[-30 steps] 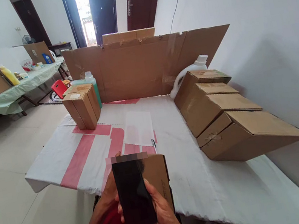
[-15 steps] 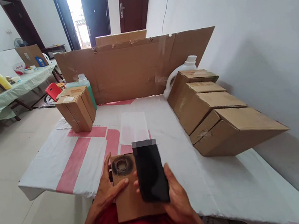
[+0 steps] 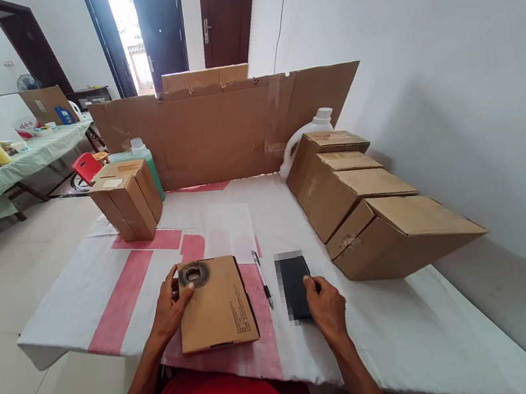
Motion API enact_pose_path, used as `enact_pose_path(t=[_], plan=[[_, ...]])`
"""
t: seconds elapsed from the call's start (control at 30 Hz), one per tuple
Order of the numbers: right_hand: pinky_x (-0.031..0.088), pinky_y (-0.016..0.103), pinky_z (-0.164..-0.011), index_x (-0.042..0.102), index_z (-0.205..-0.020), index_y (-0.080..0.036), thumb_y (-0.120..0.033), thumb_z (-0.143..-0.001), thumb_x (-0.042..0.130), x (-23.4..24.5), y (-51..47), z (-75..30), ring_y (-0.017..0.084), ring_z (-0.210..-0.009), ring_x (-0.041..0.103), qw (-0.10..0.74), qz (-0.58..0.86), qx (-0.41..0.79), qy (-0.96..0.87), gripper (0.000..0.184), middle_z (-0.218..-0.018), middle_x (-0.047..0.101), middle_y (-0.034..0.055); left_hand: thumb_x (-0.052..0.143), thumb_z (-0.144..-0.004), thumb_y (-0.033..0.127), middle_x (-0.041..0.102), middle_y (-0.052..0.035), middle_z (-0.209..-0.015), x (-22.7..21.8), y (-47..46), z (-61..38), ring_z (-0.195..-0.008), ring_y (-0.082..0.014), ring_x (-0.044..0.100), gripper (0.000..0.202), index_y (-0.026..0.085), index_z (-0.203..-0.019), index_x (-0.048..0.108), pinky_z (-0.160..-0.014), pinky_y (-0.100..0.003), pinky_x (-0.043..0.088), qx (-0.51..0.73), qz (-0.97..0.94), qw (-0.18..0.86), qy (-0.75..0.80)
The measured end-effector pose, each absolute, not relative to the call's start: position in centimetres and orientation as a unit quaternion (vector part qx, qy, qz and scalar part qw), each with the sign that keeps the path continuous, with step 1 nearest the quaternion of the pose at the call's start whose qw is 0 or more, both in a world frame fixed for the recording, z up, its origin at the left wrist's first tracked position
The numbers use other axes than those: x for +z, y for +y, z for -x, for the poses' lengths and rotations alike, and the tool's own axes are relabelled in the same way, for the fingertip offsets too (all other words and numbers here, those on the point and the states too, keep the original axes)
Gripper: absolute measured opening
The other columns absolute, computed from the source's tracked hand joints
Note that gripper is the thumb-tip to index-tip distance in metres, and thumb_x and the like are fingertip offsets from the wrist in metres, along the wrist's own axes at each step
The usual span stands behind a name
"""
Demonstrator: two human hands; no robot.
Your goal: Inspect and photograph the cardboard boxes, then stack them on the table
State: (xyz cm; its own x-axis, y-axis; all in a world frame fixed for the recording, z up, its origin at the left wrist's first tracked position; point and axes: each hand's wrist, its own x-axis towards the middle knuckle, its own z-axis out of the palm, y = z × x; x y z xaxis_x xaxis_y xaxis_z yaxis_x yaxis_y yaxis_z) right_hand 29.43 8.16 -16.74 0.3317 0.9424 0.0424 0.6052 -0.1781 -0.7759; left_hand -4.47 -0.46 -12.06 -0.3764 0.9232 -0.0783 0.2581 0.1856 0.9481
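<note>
A small flat cardboard box (image 3: 216, 312) with printed text lies near the front of the cloth-covered table. My left hand (image 3: 168, 307) grips its left side, thumb on top and fingers along the edge. By the thumb is a dark ring (image 3: 204, 273) at the box's upper left corner; I cannot tell whether it is a loose roll or part of the box. To the right, my right hand (image 3: 328, 306) pinches the right edge of a black phone (image 3: 297, 279), which is low over or on the cloth and partly pixelated. A pen (image 3: 264, 284) rests between box and phone.
Several cardboard boxes (image 3: 372, 219) line the table's right side, with a white jug (image 3: 305, 133) behind. More boxes (image 3: 128, 206) and a green-liquid bottle (image 3: 150, 169) stand at left. A cardboard panel (image 3: 217, 134) crosses the back. The wall (image 3: 477, 87) is close at right.
The phone has gone from above the box down to the table on the right, uncovering the box's print and the pen. The box has moved forward, away from my body, with my left hand.
</note>
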Motion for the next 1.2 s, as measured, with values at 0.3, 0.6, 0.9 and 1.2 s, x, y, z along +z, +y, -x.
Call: enact_pose_path(t=[0.3, 0.6, 0.9, 1.2], plan=[[0.044, 0.058, -0.099, 0.073, -0.103, -0.008, -0.052, -0.086, 0.042, -16.4, 5.7, -28.9, 0.042, -0.109, 0.055, 0.35, 0.699, 0.13, -0.61, 0.056, -0.107, 0.064, 0.0267, 0.047, -0.092, 0.07, 0.059, -0.0175, -0.14, -14.6, -5.0, 6.4, -0.125, -0.0325, 0.063, 0.069, 0.02, -0.139, 0.057, -0.106, -0.055, 0.052, 0.492, -0.421, 0.246, 0.721], [0.047, 0.048, -0.112, 0.059, -0.144, -0.023, -0.033, -0.091, 0.062, -14.3, -3.4, -23.5, 0.031, -0.131, 0.058, 0.356, 0.427, 0.468, -0.687, 0.055, -0.142, 0.063, 0.0123, 0.044, -0.099, 0.065, 0.067, -0.0102, -0.137, -11.3, -12.1, 2.1, -0.128, -0.0325, 0.061, 0.059, 0.028, -0.14, 0.064, -0.112, -0.05, 0.048, 0.454, -0.466, 0.329, 0.684], [0.048, 0.043, -0.104, 0.061, -0.141, -0.029, -0.055, -0.099, 0.053, -8.4, -1.0, -20.8, 0.029, -0.125, 0.057, 0.457, 0.429, 0.451, -0.636, 0.05, -0.136, 0.063, 0.0099, 0.041, -0.097, 0.072, 0.06, -0.0108, -0.141, -9.3, -9.7, 2.5, -0.135, -0.0342, 0.053, 0.065, 0.026, -0.139, 0.058, -0.113, -0.05, 0.047, 0.513, -0.467, 0.288, 0.661], [0.046, 0.046, -0.104, 0.059, -0.13, -0.031, -0.06, -0.1, 0.047, -10.8, -2.0, -26.3, 0.032, -0.126, 0.057, 0.639, 0.502, 0.345, -0.47, 0.043, -0.127, 0.066, 0.0087, 0.044, -0.098, 0.062, 0.037, -0.0098, -0.163, -9.3, -6.7, -7.1, -0.146, -0.0427, 0.04, 0.073, 0.035, -0.164, 0.027, -0.106, -0.057, 0.051, 0.506, -0.621, 0.333, 0.498]])
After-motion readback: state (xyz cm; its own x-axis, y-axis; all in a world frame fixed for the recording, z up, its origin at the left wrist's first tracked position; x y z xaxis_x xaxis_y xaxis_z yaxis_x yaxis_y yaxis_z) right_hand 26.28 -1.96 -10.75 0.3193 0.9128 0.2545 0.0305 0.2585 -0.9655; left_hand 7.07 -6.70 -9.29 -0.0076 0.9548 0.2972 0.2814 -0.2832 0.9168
